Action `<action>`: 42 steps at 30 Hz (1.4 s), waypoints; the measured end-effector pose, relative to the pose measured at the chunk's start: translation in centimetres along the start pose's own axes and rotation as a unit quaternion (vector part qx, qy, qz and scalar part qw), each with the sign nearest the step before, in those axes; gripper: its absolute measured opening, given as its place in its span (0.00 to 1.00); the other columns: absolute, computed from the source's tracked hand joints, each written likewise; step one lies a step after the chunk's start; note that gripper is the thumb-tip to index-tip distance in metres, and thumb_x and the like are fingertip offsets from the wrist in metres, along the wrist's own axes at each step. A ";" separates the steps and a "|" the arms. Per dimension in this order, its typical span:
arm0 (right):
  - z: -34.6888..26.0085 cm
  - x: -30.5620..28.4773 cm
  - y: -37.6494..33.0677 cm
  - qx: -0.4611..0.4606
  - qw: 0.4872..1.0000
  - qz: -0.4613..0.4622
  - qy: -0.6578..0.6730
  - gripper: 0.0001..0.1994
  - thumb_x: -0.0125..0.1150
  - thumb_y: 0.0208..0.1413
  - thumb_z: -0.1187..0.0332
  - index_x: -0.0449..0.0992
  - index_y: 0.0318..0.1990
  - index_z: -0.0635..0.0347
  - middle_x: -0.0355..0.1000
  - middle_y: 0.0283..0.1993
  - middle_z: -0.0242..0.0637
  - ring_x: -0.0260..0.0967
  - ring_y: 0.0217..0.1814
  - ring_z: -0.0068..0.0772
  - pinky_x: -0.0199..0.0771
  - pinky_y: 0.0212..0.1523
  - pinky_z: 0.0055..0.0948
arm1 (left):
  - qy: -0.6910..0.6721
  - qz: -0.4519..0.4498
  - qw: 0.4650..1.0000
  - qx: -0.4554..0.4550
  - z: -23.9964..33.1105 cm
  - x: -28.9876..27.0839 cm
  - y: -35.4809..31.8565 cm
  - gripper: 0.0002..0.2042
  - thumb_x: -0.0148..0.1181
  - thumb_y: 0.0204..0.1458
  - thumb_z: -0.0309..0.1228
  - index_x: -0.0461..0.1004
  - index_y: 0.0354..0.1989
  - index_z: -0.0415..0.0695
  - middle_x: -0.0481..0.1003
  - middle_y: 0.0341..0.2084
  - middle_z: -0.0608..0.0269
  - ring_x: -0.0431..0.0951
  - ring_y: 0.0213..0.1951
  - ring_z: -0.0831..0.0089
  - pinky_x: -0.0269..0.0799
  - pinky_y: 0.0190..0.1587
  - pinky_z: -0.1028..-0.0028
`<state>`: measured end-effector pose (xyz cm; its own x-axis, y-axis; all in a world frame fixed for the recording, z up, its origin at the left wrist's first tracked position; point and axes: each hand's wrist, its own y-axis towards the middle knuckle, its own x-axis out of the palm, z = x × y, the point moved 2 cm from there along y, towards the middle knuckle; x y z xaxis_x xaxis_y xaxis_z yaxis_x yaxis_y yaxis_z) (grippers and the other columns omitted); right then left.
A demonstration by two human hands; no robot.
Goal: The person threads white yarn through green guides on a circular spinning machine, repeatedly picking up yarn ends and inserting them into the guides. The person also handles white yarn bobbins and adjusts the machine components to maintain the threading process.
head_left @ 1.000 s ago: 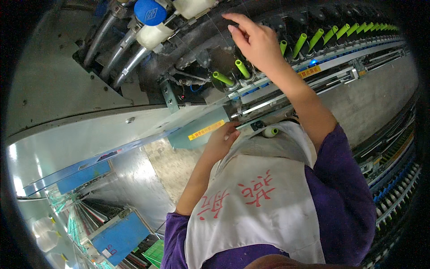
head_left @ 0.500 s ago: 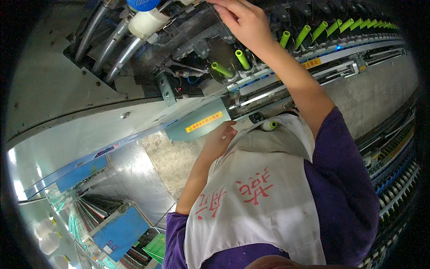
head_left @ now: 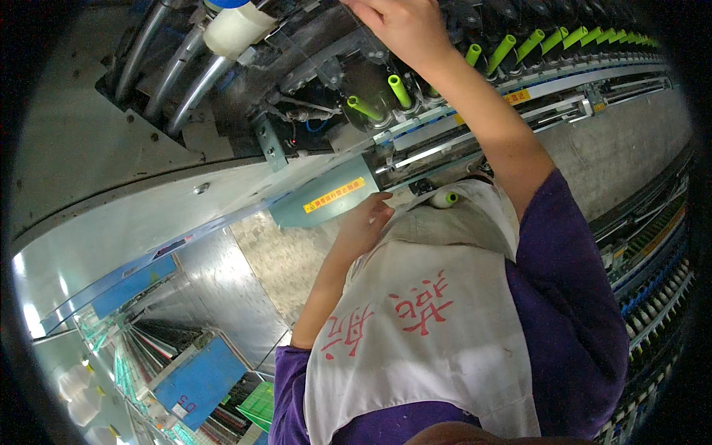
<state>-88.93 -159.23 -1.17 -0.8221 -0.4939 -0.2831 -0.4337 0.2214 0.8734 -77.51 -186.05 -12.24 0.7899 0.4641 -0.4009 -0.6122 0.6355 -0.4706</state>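
My right hand [head_left: 406, 28] reaches up over the machine to the top edge of the picture. Its fingers look pressed together, but the tips are cut off, so what they hold is hidden. Below it, bright green bobbin tubes [head_left: 399, 92] stand on a row of spindles, the leftmost tube [head_left: 365, 109] leaning. My left hand [head_left: 368, 219] hangs at my waist, its fingers loosely apart and nothing visible in them. It is beside the grey-green guard plate [head_left: 297, 211] with a yellow label. A white yarn bobbin with a green end [head_left: 445, 199] rests at the waist of my white apron [head_left: 415, 274].
Metal pipes [head_left: 196, 96] and a white roll [head_left: 239, 31] are at the upper left. A long pale machine cover [head_left: 200, 189] runs below them. Blue panels [head_left: 199, 382] and a green crate [head_left: 258, 406] lie lower left. Another bobbin row [head_left: 660, 315] runs along the right.
The view has shifted slightly, and the machine's upper-left parts sit higher. My right hand is a little further up, its fingertips now out of the picture. The left hand stays at the waist.
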 end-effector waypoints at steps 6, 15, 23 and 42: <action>-0.4 0.2 0.2 0.006 0.999 0.031 0.007 0.06 0.61 0.46 0.73 0.75 0.33 0.60 0.73 0.31 0.41 0.72 0.28 0.42 0.74 0.26 0.32 | 0.013 0.024 1.000 0.002 2.4 -1.2 1.3 0.13 0.54 0.53 0.30 0.69 0.45 0.40 0.75 0.34 0.56 0.75 0.37 0.69 0.68 0.41 0.74; -0.8 1.1 0.1 0.109 0.989 0.085 0.055 0.05 0.61 0.47 0.72 0.74 0.31 0.62 0.73 0.29 0.42 0.72 0.29 0.45 0.72 0.27 0.34 | -0.077 0.271 0.917 0.281 14.7 -7.1 7.7 0.13 0.53 0.51 0.24 0.69 0.46 0.38 0.74 0.38 0.57 0.74 0.39 0.75 0.68 0.43 0.77; -0.8 1.4 -0.1 0.121 0.991 0.045 -0.038 0.05 0.54 0.52 0.67 0.68 0.32 0.57 0.71 0.26 0.42 0.70 0.27 0.48 0.69 0.25 0.40 | -0.282 0.304 0.849 0.327 18.8 -7.9 12.7 0.12 0.49 0.53 0.23 0.67 0.46 0.33 0.72 0.40 0.58 0.71 0.43 0.72 0.65 0.49 0.76; 0.0 1.9 -0.4 0.199 0.976 0.088 -0.003 0.06 0.50 0.55 0.68 0.65 0.34 0.61 0.67 0.28 0.45 0.66 0.31 0.52 0.66 0.30 0.42 | -0.327 0.279 0.840 0.330 19.1 -7.2 13.7 0.11 0.48 0.53 0.22 0.67 0.45 0.34 0.71 0.39 0.59 0.70 0.42 0.73 0.65 0.47 0.77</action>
<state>-90.24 -160.27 -2.07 -0.8985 -0.4139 -0.1465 -0.3938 0.6122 0.6856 -90.88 -168.95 -0.79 0.3702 0.9060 0.2054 -0.9108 0.3105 0.2721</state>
